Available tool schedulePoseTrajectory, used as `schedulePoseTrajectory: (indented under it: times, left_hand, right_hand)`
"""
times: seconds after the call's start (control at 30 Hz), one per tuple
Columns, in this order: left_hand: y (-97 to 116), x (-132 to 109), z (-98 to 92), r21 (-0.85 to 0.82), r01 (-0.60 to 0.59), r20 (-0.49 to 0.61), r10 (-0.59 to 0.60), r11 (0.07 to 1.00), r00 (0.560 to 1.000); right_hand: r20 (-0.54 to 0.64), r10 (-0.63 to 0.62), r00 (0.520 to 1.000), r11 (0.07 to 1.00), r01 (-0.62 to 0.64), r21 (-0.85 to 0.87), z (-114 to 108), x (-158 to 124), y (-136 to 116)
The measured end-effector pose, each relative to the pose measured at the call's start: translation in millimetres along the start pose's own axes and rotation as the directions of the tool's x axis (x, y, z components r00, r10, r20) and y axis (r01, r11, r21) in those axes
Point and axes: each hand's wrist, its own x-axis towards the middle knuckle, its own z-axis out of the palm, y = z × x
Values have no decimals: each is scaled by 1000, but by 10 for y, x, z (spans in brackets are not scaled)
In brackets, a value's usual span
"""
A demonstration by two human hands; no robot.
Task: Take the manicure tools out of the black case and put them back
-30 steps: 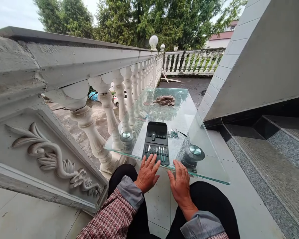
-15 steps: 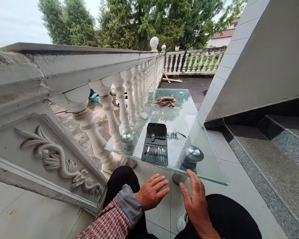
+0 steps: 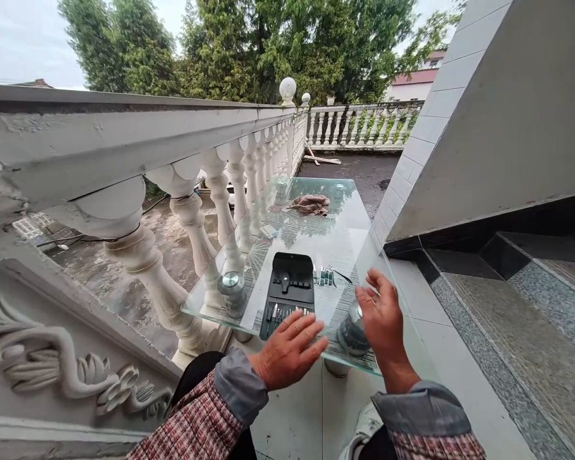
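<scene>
A black manicure case (image 3: pixel 291 268) lies unfolded on the glass table (image 3: pixel 316 239), with several slim metal tools in its near half. My left hand (image 3: pixel 290 350) is at the near table edge, fingers stretched out, covering the case's lower right corner in view; it holds nothing. Over the table's near right corner is my right hand (image 3: pixel 383 313), empty, with its fingers bent and apart. Several nail clippers (image 3: pixel 325 276) sit right of the case. Beside them lies a dark, thin tool (image 3: pixel 342 277) whose kind I cannot make out.
A crumpled brown cloth (image 3: pixel 310 205) rests toward the table's far end, and a small flat packet (image 3: pixel 269 231) lies on the left. Round metal table supports (image 3: pixel 231 281) show through the glass. A white balustrade (image 3: pixel 189 217) runs along the left; stone steps (image 3: pixel 531 300) rise at right.
My right hand has risen and moved forward over the table corner, its fingers bending more. The left has come slightly forward, overlapping the case in view. The camera view has shifted.
</scene>
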Motion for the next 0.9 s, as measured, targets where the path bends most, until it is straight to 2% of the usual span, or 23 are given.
schedulePoseTrajectory:
  times: [0.07, 0.13, 0.23, 0.3, 0.43, 0.53, 0.67, 0.9]
  left_hand:
    - [-232, 99, 28, 30, 110, 4, -111, 993, 994]
    - [-477, 168, 66, 57, 236, 15, -237, 970, 971]
    - [-813, 188, 145, 73, 397, 58, -402, 915, 914]
    - [-992, 138, 219, 74, 459, 79, -464, 885, 882]
    - [-1239, -51, 384, 84, 548, 53, -553, 832, 831]
    - [-1338, -165, 472, 114, 601, 56, -609, 791, 791]
    - [-1353, -211, 547, 150, 605, 116, -622, 782, 775]
    - [-1207, -162, 649, 229, 507, 255, -554, 831, 793]
  right_hand:
    - [33, 52, 998, 998, -51, -33, 116, 203, 236]
    - [65, 56, 996, 991, -48, -122, 241, 329, 501]
    - [105, -37, 994, 952, 67, -298, 408, 422, 808]
    - [152, -95, 984, 900, 150, -409, 491, 463, 931]
    - [263, -86, 961, 786, 227, -574, 599, 531, 1141]
    - [322, -30, 946, 716, 245, -653, 645, 539, 1329]
    - [345, 11, 939, 661, 252, -707, 681, 515, 1476]
    - [327, 27, 945, 616, 241, -750, 719, 534, 1337]
